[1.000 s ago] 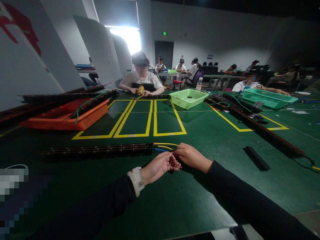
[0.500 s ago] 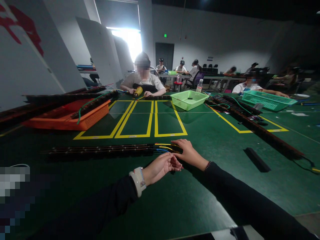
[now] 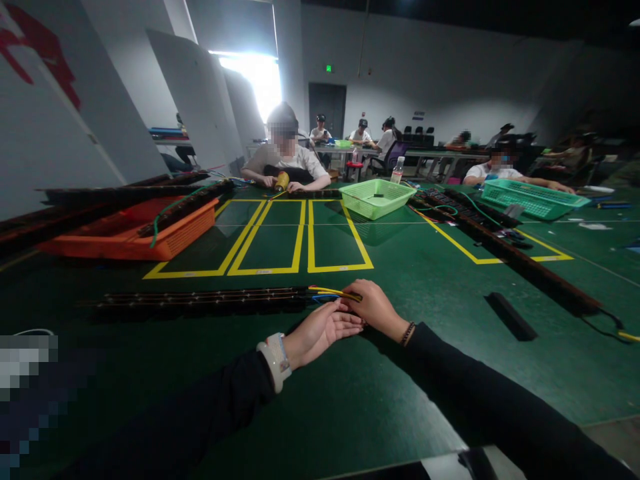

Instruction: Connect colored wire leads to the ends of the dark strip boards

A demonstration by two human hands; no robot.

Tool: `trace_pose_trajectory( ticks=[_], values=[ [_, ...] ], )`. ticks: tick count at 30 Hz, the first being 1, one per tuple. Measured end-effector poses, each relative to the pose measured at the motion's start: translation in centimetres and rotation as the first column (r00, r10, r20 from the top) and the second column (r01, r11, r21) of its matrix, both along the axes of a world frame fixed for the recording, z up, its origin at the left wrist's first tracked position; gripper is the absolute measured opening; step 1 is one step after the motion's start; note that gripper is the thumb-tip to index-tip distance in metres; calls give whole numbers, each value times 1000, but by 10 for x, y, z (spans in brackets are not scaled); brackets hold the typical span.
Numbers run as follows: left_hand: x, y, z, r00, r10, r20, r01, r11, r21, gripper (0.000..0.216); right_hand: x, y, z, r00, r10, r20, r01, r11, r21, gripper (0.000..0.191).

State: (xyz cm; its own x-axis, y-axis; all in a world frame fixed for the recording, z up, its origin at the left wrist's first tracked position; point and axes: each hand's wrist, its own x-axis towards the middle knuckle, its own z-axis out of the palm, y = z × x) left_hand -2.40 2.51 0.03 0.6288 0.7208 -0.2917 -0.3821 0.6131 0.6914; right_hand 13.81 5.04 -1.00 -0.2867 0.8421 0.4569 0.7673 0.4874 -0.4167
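Note:
A long dark strip (image 3: 200,300) with rows of small shiny joints lies sideways on the green table. Yellow, red and blue wires (image 3: 327,291) come out of its right end. My right hand (image 3: 376,308) is curled over these wires, and their ends disappear under its fingers. Just below and to the left, my left hand (image 3: 323,333) is turned palm up, its fingers stretched out together and touching or nearly touching the right hand's fingertips. Nothing shows on the left palm. Whether the left thumb touches the wires, I cannot tell.
An orange basket (image 3: 120,250) with dark strips stands at left, a light green basket (image 3: 377,200) beyond the yellow-taped rectangles. To the right lie a black bar (image 3: 511,317) and a long strip (image 3: 540,270). Across the table, a person (image 3: 285,157) holds a yellow tool (image 3: 282,181).
My right hand has closed from a flatter, spread pose into a curl over the wires. My left fingers have straightened and the palm has turned further up. The strip stays in place.

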Motion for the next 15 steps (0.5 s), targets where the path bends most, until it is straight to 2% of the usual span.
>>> trace_pose_trajectory(
  ticks=[7,11,15],
  values=[
    [2,-1,-3,1000,28,-10,-27,998,62,25,0,-3,2,985,-49,168,34,995,90,3],
    [3,-3,-2,999,38,-18,-36,996,87,22,0,-5,6,953,-54,299,4,986,166,9],
    [3,-4,0,995,102,5,-102,992,74,12,1,-9,10,902,-45,429,-77,961,264,15]
  ],
)
